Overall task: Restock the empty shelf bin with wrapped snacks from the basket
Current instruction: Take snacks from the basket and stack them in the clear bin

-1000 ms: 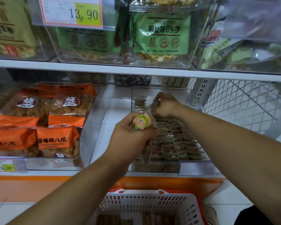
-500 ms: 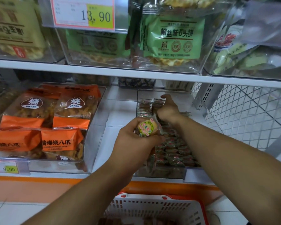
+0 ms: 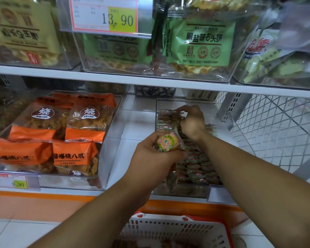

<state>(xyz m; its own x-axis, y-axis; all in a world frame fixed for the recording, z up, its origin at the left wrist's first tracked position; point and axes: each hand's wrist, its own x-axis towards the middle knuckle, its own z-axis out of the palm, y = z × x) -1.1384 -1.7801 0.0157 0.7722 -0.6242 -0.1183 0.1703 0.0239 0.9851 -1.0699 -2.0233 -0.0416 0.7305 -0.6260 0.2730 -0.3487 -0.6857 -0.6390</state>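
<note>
A clear shelf bin (image 3: 222, 120) on the lower shelf holds rows of small wrapped snacks (image 3: 197, 169) with green and red wrappers. My left hand (image 3: 150, 158) grips a stack of wrapped snacks (image 3: 167, 142) in front of the bin; the top one shows a round yellow-green label. My right hand (image 3: 192, 120) reaches into the far end of the bin, its curled fingers pinching a snack at the back row. A white and red basket (image 3: 177, 230) stands on the floor below, with more snacks dimly visible inside.
A clear bin of orange snack bags (image 3: 52, 140) sits to the left on the same shelf. The upper shelf (image 3: 150, 81) overhangs with bins of green and yellow packages and a 13.90 price tag (image 3: 106, 15). White wire mesh (image 3: 276, 131) lies to the right.
My right hand has curled its fingers over the snacks at the back of the bin. My left hand keeps holding its stack in about the same place. The camera has tilted slightly.
</note>
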